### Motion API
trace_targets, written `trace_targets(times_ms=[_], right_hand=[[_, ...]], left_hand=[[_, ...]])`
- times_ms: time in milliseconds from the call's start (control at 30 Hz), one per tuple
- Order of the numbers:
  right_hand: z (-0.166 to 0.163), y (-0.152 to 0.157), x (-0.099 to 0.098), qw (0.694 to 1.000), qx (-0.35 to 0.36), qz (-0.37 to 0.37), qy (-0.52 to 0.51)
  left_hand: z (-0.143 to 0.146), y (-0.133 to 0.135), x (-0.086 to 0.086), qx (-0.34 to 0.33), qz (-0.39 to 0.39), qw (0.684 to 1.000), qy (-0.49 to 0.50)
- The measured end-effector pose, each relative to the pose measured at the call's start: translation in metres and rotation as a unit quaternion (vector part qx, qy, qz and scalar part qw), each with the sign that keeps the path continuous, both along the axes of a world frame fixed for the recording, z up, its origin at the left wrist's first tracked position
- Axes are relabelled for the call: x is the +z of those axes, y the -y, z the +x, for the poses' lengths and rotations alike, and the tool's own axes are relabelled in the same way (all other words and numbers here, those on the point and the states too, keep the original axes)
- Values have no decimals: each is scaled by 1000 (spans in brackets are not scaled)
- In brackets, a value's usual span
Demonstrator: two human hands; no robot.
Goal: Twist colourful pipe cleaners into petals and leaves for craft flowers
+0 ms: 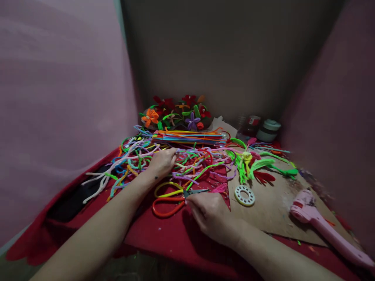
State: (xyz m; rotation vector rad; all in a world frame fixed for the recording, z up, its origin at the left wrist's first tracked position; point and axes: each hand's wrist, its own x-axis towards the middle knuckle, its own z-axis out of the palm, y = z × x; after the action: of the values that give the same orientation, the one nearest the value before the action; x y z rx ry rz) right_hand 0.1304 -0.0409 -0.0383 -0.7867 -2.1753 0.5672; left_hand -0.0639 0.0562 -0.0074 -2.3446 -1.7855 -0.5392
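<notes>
A: Where are your pipe cleaners [195,166], and how will they handle?

B: Tangled across the red-covered counter [164,240], beyond your left hand [163,162] and around its fingers. Expect them light, fuzzy and bendable; take one mid-stem to avoid dragging others.

A: What about your scissors [185,192]?

B: They should feel stiff; use the loops, away from the blades. Your right hand's [209,210] fingers curl beside the pivot. Your left fingers look bunched. I can't tell what either pinches.
</notes>
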Motion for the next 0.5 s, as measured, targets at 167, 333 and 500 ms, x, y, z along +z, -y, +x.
trace_targets(times_ms=[167,333,500], right_hand=[[4,-1,-13,991,15,112,67],[1,-5,-11,988,5,131,87],[3,-7,-9,984,-5,147,97]], left_hand=[[-16,-3,9,43,86,992,-76],[-15,-6,9,3,91,994,-53],[24,15,5,-206,33,978,23]])
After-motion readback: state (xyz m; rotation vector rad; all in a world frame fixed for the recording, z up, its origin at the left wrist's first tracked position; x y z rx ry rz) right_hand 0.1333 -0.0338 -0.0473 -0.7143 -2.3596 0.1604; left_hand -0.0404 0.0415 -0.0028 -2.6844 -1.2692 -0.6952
